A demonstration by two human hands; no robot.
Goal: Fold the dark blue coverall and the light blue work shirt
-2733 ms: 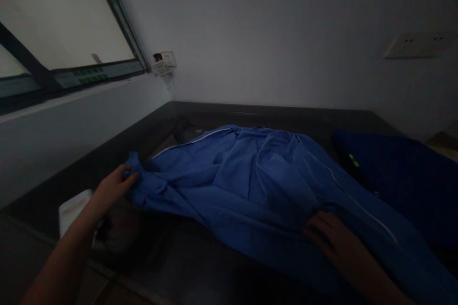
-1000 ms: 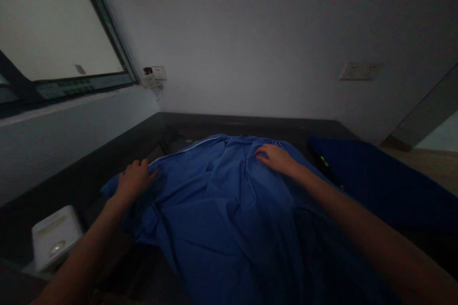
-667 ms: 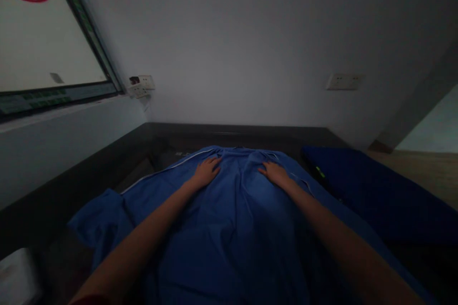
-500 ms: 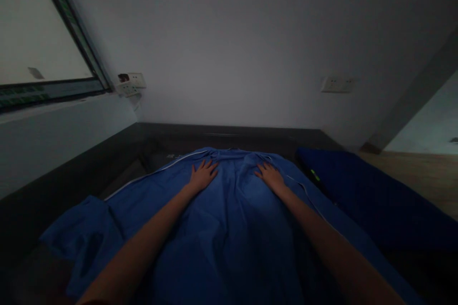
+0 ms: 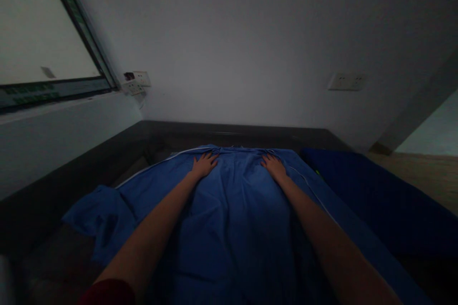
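Note:
A blue jacket (image 5: pixel 236 209) with thin white piping lies spread out in front of me, its collar end at the far side. My left hand (image 5: pixel 204 165) rests flat on its upper left part, fingers apart. On the upper right part, my right hand (image 5: pixel 275 167) lies with fingers stretched out, palm down on the cloth. One sleeve reaches out to the left and ends in a crumpled bunch. The other runs down the right side, partly behind my right forearm. Neither hand grips the fabric.
A darker blue folded cloth or pad (image 5: pixel 372 195) lies to the right. Behind the jacket runs a dark raised edge (image 5: pixel 229 129) against a pale wall (image 5: pixel 243 47). Wall sockets (image 5: pixel 347 82) are at the right, more sockets at the left corner beside a window (image 5: pixel 43 33).
Both hands have moved slightly apart over the cloth, the right one a little to the right. The bunched left sleeve has shifted inward, and the view has turned a little.

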